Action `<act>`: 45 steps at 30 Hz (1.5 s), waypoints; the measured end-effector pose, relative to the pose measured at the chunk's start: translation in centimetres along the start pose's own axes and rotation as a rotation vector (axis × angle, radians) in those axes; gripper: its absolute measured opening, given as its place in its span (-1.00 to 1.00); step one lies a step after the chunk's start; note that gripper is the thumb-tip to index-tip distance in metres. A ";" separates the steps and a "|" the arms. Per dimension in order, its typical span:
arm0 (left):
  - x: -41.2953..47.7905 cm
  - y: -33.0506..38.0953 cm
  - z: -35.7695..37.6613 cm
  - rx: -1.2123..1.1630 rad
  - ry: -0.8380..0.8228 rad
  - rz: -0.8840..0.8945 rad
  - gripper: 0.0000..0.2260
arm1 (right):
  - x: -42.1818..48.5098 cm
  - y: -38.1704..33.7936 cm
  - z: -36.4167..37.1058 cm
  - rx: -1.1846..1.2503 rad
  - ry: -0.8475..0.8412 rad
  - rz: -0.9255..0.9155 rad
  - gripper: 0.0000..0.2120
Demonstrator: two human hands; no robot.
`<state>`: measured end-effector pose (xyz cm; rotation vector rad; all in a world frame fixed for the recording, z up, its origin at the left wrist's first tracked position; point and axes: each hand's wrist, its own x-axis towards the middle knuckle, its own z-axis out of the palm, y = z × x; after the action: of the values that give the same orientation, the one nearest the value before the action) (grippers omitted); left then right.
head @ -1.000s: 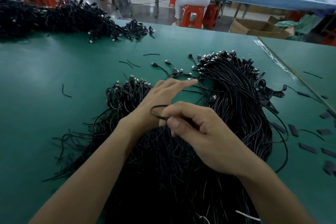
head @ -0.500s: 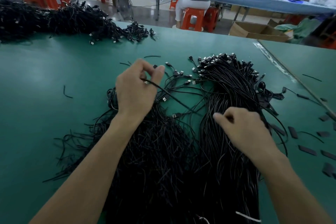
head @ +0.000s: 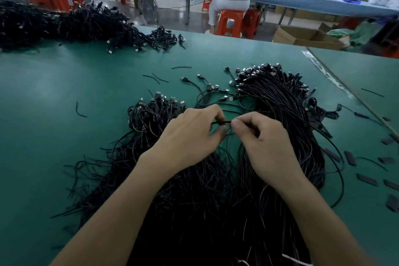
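A thin black cable [head: 221, 122] stretches between the two hands above the green table [head: 54, 93]. The left hand [head: 190, 136] pinches one end, the right hand [head: 261, 142] the other, fingertips nearly meeting. Beneath lies a large heap of black USB cables [head: 280, 114]; small flat black sleeves [head: 349, 157] lie scattered at the right.

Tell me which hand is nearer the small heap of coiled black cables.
Left. The left hand sits at the right edge of the heap of coiled black cables; the right hand is farther right, over the long black cables.
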<state>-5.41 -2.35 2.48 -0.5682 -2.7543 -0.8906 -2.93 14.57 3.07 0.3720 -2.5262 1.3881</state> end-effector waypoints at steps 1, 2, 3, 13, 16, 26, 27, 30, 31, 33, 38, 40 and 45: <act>-0.2 -0.4 -0.1 -0.077 -0.011 -0.011 -0.81 | 0.0 0.3 -0.3 0.017 0.043 0.001 -0.87; -0.5 -0.8 -0.3 -0.146 -0.031 -0.022 -0.72 | 0.1 0.6 -0.7 0.055 0.088 0.004 -0.87; -0.7 -1.2 -0.5 -0.227 -0.062 -0.041 -0.62 | 0.1 0.8 -1.0 0.087 0.132 0.002 -0.86; -2.7 -0.5 -1.1 -1.302 -0.451 -0.075 -0.50 | 0.5 0.8 0.1 0.199 -0.056 0.031 -0.83; -2.6 0.0 -0.7 -1.550 -0.378 -0.039 -0.60 | 0.0 0.5 0.8 0.124 -0.248 0.016 -0.80; -2.1 -0.2 1.5 -0.858 0.267 -0.147 -0.71 | -2.0 -1.4 -0.1 -0.071 -0.488 -0.055 -0.78; -2.3 0.1 1.5 -0.769 0.195 -0.122 -0.71 | -1.7 -1.5 -0.4 -0.037 -0.423 -0.068 -0.80; -2.6 1.1 1.2 -0.810 -0.063 -0.188 -0.54 | -0.8 -1.6 -1.1 0.038 -0.227 -0.123 -0.84; -2.7 1.3 0.9 -0.851 -0.123 -0.227 -0.48 | -0.5 -1.6 -1.2 0.062 -0.190 -0.131 -0.86; -2.9 1.5 0.6 -0.933 -0.212 -0.257 -0.41 | -0.2 -1.3 -1.1 0.137 -0.129 -0.117 -0.87; -3.0 1.0 -1.0 -1.482 -0.372 -0.277 -0.53 | -0.3 -0.7 -0.1 0.261 -0.107 0.047 -0.80; -2.8 0.9 -1.2 -1.679 -0.313 -0.252 -0.59 | -0.6 -0.6 0.3 0.188 -0.173 0.075 -0.81; -2.4 1.0 -0.5 -1.727 0.017 -0.188 -0.64 | -1.7 -1.7 0.7 -0.099 -0.499 0.000 -0.75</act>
<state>-2.73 -2.60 2.71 -0.3946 -1.3020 -3.0562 -0.88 13.27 3.46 0.7834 -2.9675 1.2876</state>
